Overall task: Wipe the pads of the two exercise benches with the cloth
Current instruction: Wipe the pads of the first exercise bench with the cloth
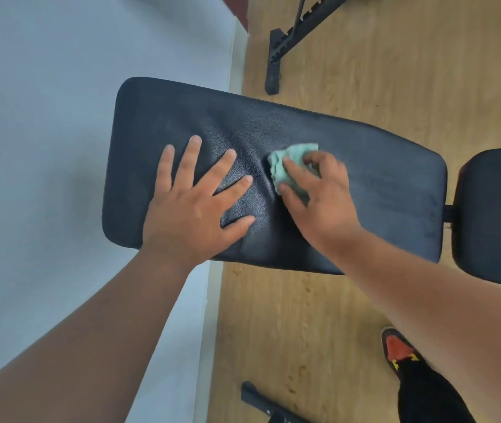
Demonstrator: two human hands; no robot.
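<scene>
Wood-grain flooring [319,315] ran under everything you faced, meeting a pale grey wall [44,117] along a light skirting strip on the left of the head view. Across the middle lay the long black bench pad [380,184], its textured surface slanting from upper left to lower right, with one end standing out in front of the wall. Your left hand [194,203] rested flat on that pad near its wall end, fingers straight and spread, its grip released and holding nothing. Your right hand [319,190] sat just beside it toward the pad's middle, its grip curled onto the bunched green cloth [286,166], which was pressed against the pad and showed past your fingertips on the side nearest your left hand. The leather puckered into creases between the two hands. At the right edge a second black pad [496,215] stood just beside the first, joined to it by a short dark bracket [448,213] across a narrow gap. Beyond the pad, at the top, the black metal frame [286,41] of other equipment stood on the floor, its foot bar pointing toward you. Near the bottom another black bar [261,404] lay on the floor. Your shoe [396,349], black with an orange-red toe and yellow marks, was planted at the lower right, with a black trouser leg [426,398] above it.
</scene>
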